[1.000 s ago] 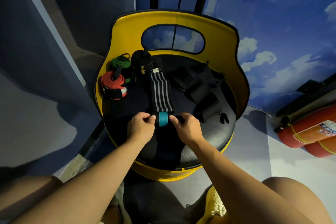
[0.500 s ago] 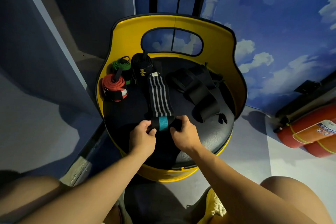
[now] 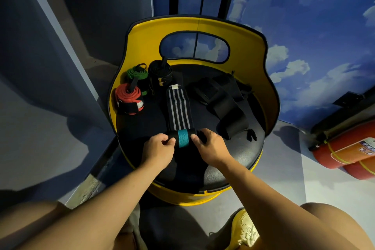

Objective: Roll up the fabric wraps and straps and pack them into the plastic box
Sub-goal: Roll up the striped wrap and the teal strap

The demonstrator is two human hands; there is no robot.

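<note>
A black wrap with grey stripes (image 3: 179, 108) lies lengthwise on the black seat of a yellow chair (image 3: 251, 154). Its near end is rolled into a short roll with a teal band (image 3: 183, 138). My left hand (image 3: 157, 149) pinches the roll's left end and my right hand (image 3: 210, 146) grips its right end. A red roll (image 3: 128, 98), a green roll (image 3: 136, 74) and a black roll (image 3: 160, 74) stand at the seat's back left. Loose black straps (image 3: 225, 103) lie at the right. No plastic box is in view.
The chair's yellow back (image 3: 194, 26) curves round the seat on three sides. Red fire extinguishers (image 3: 349, 148) lie on the floor at the right. My knees and a yellow shoe (image 3: 242, 229) are at the bottom. Walls close in on the left and behind.
The rolled end has grown thicker and moved away from me along the striped wrap. Both hands followed it forward, and less flat striped length shows now.
</note>
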